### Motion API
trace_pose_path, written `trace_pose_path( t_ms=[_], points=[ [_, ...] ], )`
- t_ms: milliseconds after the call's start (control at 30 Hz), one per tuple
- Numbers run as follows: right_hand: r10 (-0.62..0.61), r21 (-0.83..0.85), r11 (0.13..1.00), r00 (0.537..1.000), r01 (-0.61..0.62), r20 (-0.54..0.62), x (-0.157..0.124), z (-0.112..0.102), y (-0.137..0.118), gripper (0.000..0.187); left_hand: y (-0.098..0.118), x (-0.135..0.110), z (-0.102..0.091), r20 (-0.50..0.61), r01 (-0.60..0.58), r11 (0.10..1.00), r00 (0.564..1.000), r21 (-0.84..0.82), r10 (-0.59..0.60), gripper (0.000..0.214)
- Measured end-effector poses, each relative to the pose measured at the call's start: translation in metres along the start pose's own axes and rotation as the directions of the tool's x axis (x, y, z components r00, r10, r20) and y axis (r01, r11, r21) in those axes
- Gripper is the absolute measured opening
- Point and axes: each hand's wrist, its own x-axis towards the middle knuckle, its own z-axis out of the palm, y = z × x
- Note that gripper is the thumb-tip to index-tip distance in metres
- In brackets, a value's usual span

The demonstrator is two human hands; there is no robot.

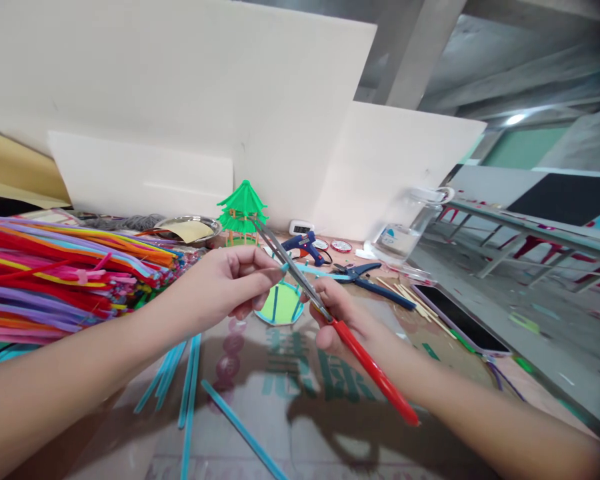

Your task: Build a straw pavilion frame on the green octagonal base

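My left hand [243, 283] pinches a light blue pipe cleaner [325, 271], whose length runs right behind the scissors. Red-handled scissors [375, 370] are in my right hand [339, 303], with the blades crossing the pipe cleaner beside my left fingertips. Whether the blades are apart there I cannot tell. Just beyond my hands, a round light green base [281, 305] with blue strips and short posts is partly hidden. Behind it stands a small pavilion model [245, 208] with a tiered green roof. Several loose light blue pipe cleaners [243, 427] lie nearer me on the table.
Bundles of coloured pipe cleaners [70, 267] fill the left side. A metal plate [193, 229], blue glue gun [307, 248], white timer [301, 227] and dark blue pliers [375, 283] lie farther back. On the right are a phone [457, 320] and clear jar [405, 227].
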Motion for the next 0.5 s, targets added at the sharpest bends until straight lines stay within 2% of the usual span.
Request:
trace_pose_path(
  t_ms=[100, 167, 267, 333, 367, 433, 500],
  points=[
    [0.027, -0.012, 1.0, 0.998, -0.028, -0.06, 0.004, 0.0, -0.001, 0.052, -0.004, 0.002, -0.004, 0.011, -0.01, 1.0, 1.0, 0.025, 0.01, 0.024],
    [0.041, -0.08, 0.996, 0.993, -0.05, -0.111, 0.009, -0.008, -0.005, 0.051, -0.007, 0.005, -0.009, -0.017, -0.03, 0.999, 0.999, 0.013, 0.031, 0.028],
    [0.005, -0.263, 0.962, 0.969, -0.072, -0.246, 0.017, -0.039, -0.01, 0.05, -0.008, 0.011, -0.017, -0.072, -0.107, 0.994, 0.992, -0.028, 0.105, 0.031],
    [-0.026, -0.445, 0.884, 0.936, -0.142, -0.352, 0.02, -0.07, -0.007, 0.045, -0.007, 0.014, -0.023, -0.093, -0.144, 0.989, 0.985, -0.015, 0.142, 0.033],
    [-0.009, -0.513, 0.84, 0.94, -0.179, -0.342, 0.021, -0.086, -0.004, 0.044, -0.007, 0.016, -0.027, -0.099, -0.153, 0.988, 0.983, 0.009, 0.153, 0.034],
    [0.147, -0.593, 0.762, 0.961, -0.262, -0.236, 0.018, -0.115, 0.006, 0.044, -0.006, 0.018, -0.032, -0.123, -0.161, 0.985, 0.978, 0.067, 0.168, 0.036],
    [0.26, -0.684, 0.659, 0.948, -0.313, -0.184, 0.014, -0.131, 0.019, 0.045, -0.006, 0.02, -0.037, -0.143, -0.169, 0.979, 0.972, 0.114, 0.185, 0.038]
  ],
)
